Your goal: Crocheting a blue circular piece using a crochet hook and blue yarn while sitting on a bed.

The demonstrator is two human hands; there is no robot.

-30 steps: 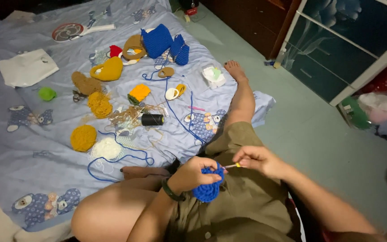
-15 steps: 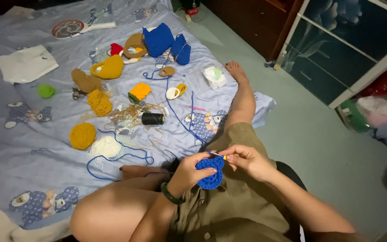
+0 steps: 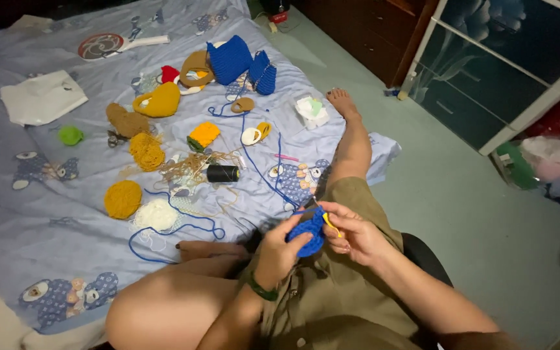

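Both hands have drawn closer over the lap since a second ago. From the head view, the left hand (image 3: 280, 249) pinches the blue crochet piece (image 3: 307, 232), while the right hand (image 3: 351, 230) grips a yellow crochet hook (image 3: 329, 222) against it; blue yarn (image 3: 260, 165) trails onto the bedsheet (image 3: 46, 259).

Left hand (image 3: 280, 249) curled with fingers pinched, thumb on top, right hand (image 3: 351, 230) close beside it, fingertips pinched inward, both forearms angled up from below, hands meeting over the lap, dark band on left wrist
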